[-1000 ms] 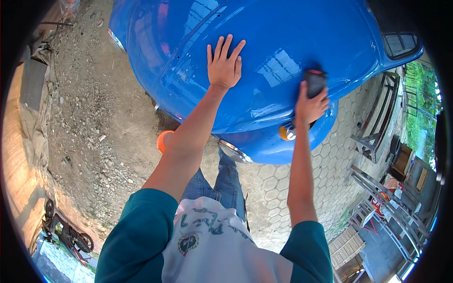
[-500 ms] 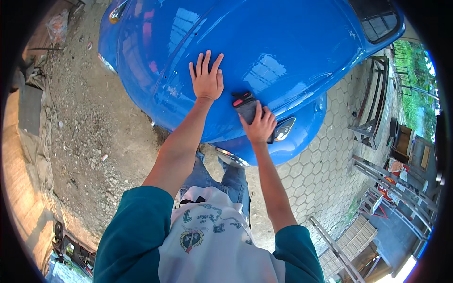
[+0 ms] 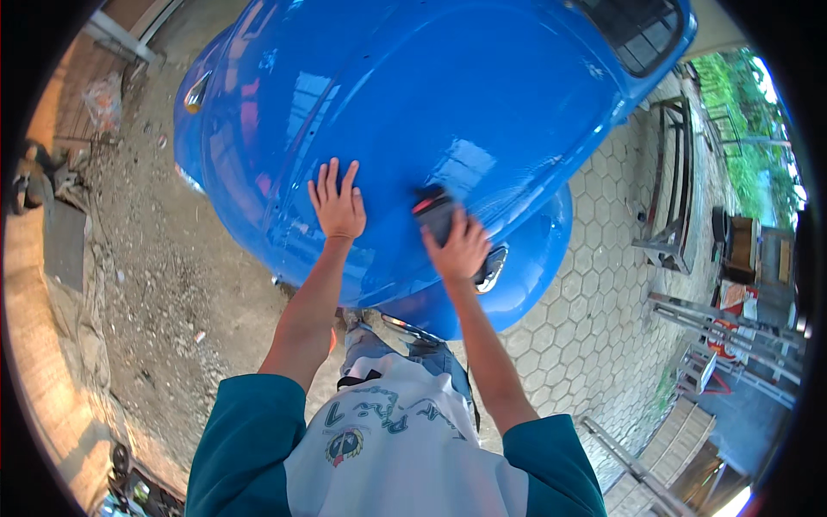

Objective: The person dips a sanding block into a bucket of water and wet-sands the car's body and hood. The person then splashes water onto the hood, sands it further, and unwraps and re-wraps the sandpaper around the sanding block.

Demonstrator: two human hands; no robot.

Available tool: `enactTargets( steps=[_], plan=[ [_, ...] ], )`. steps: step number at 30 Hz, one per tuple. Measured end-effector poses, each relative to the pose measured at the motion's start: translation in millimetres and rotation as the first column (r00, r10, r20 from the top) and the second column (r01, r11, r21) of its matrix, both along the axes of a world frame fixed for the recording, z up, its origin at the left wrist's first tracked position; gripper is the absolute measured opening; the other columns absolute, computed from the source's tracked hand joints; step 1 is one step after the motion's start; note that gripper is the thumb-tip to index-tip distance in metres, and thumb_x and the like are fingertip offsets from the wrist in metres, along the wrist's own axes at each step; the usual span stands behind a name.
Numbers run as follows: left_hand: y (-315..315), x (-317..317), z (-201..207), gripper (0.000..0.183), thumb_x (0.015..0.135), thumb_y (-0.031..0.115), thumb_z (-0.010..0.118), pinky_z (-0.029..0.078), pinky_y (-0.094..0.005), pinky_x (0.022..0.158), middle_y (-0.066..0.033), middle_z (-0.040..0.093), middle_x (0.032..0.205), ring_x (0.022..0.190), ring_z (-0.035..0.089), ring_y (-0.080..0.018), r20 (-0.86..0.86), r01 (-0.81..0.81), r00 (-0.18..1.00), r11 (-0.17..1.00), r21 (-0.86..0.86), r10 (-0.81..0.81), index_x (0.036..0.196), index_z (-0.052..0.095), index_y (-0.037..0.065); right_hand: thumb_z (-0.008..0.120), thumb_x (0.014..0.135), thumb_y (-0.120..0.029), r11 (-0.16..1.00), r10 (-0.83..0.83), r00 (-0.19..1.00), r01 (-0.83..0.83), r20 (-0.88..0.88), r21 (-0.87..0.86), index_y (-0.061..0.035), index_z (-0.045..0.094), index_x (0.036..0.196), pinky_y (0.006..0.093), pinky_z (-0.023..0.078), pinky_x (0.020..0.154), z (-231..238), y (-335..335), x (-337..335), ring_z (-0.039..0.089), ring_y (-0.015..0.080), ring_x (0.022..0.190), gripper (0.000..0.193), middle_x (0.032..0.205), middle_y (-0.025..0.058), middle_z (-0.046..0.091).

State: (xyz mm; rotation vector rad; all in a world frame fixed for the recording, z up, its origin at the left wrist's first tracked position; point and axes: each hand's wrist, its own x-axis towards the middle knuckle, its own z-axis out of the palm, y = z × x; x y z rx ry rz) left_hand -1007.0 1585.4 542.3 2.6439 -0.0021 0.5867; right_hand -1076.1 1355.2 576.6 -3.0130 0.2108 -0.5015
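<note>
A glossy blue car hood (image 3: 405,103) curves away in front of me. My left hand (image 3: 338,211) rests flat on it, fingers spread, with nothing in it. To its right, my right hand (image 3: 461,250) presses a dark grey pad (image 3: 438,215) with a red patch near its far end against the paint. My fingers lie over the pad's near half, and motion blurs its far end. Just beside that hand, a lamp in a shiny housing (image 3: 494,267) sits on the rounded blue fender (image 3: 538,258).
The car's dark windshield (image 3: 633,34) is at the upper right. Hexagonal paving (image 3: 573,297) lies right of the car, with a bench-like frame (image 3: 668,189) beyond. Gravelly dirt (image 3: 164,250) spreads to the left. Metal rails (image 3: 724,319) and a slatted wooden panel (image 3: 663,444) stand at right.
The view has shifted, so the car sits lower and further left. My left hand has slid nearer to me over the hood. My right hand has moved the pad slightly forward, still on the paint.
</note>
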Motion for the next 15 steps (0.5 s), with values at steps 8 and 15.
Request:
enactTargets(
  steps=[8,15],
  plan=[
    [5.1,17.3,-4.8,0.049,0.099,0.026,0.041,0.014,-0.0580,0.121,-0.0090,0.037,0.158,0.146,0.030,-0.0343,0.023,-0.049,0.999,0.998,0.028,0.048,0.148,0.048,0.028,0.073,0.074,-0.063,0.993,-0.018,0.996,0.009,0.084,0.115,-0.0239,0.055,0.140,0.0494,0.042,0.088,24.7,-54.5,76.9,0.053,0.0333,0.105,0.078,0.119,0.0111,0.056],
    [-39.7,65.5,15.8,0.052,0.101,0.037,0.042,0.008,-0.0579,0.122,-0.0079,0.028,0.163,0.152,0.021,-0.0326,-0.061,-0.118,0.991,0.992,0.033,0.120,0.153,0.040,0.032,0.074,0.073,-0.064,0.974,-0.198,0.970,0.180,0.137,0.137,-0.0282,0.053,0.144,0.0463,0.042,0.089,33.7,-60.4,93.4,0.054,0.0324,0.106,0.081,0.123,0.0081,0.058]
  ],
)
